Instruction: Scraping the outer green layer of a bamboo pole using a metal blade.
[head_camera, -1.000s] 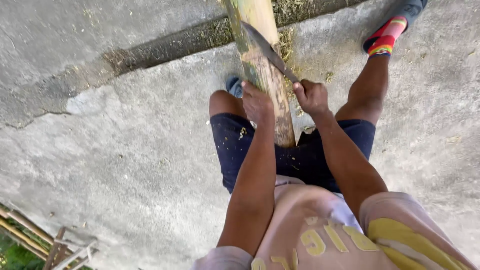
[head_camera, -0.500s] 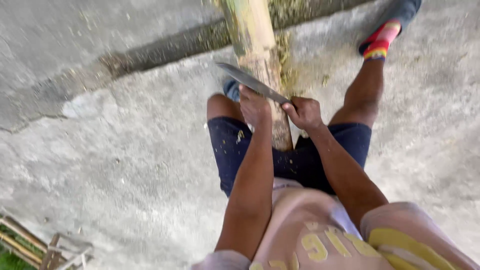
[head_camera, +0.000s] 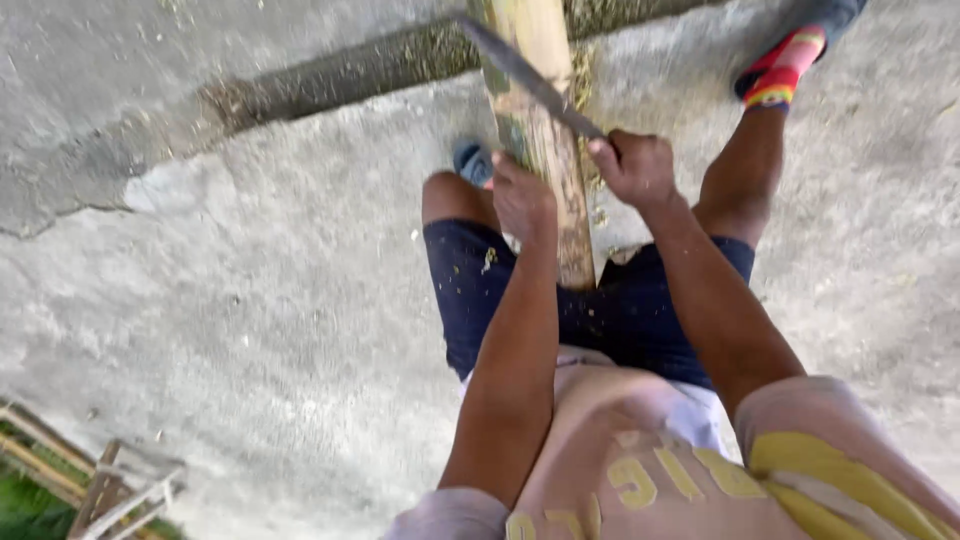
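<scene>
A thick bamboo pole (head_camera: 540, 120) runs from between my legs away across the concrete. My left hand (head_camera: 522, 198) grips the pole on its left side. My right hand (head_camera: 636, 166) is closed around the handle of a long dark knife (head_camera: 525, 72). The blade slants up and to the left across the pole, its edge lying on the pole's peeled yellow top. Green skin shows on the pole's left flank, just above my left hand.
The ground is rough grey concrete with a dark mossy groove (head_camera: 340, 75) running across the top. Bamboo shavings (head_camera: 585, 75) lie beside the pole. My right foot wears a striped sandal (head_camera: 780, 72). A wooden frame (head_camera: 110, 490) and grass sit at the lower left.
The knife blade has swung: pointing up along the pole a second ago, lying nearly flat across it half a second ago, now slanted up-left again. My left hand kept its hold on the pole.
</scene>
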